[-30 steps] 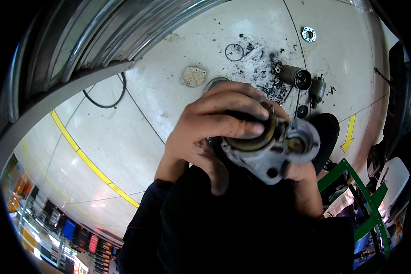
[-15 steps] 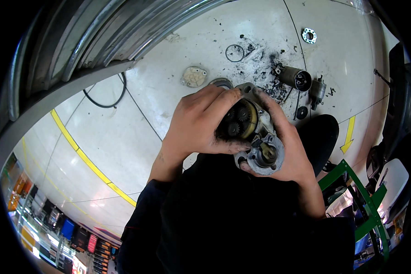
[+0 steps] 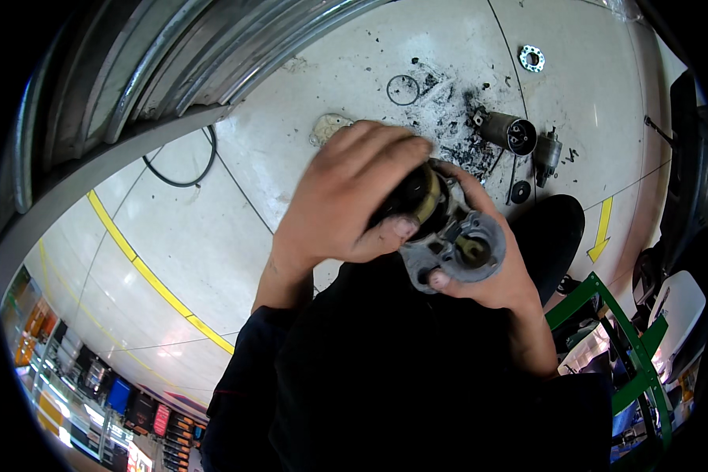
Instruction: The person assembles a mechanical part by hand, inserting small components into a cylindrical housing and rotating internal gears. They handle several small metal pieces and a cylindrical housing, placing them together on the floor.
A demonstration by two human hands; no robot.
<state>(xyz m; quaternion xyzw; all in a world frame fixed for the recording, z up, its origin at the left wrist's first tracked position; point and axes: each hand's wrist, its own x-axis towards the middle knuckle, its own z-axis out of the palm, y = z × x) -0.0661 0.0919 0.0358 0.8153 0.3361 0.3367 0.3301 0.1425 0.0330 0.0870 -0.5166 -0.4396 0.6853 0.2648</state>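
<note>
Above my lap I hold a grey metal starter motor housing [image 3: 480,259], its round opening facing up with a brass-coloured part inside. My right hand [image 3: 507,271] is wrapped round its right side, thumb at the lower flange. My left hand [image 3: 354,189] curves over the planetary gear assembly [image 3: 426,200], a dark round part with a yellowish ring at the housing's upper left. Its thumb presses the near edge and its fingers cover the far side. Most of the gears are hidden under the left hand.
Beyond my hands lie a motor casing [image 3: 507,134], a solenoid [image 3: 548,157], a black washer [image 3: 520,192], a thin ring [image 3: 403,90], a silver toothed ring [image 3: 532,58], and a beige cover plate [image 3: 328,128]. Black debris is scattered there. A green metal frame [image 3: 578,303] stands at right, ribbed metal panels [image 3: 134,71] upper left.
My left hand has shifted up and over the gears, which showed openly before. The housing has turned and moved slightly right and down in my right hand.
</note>
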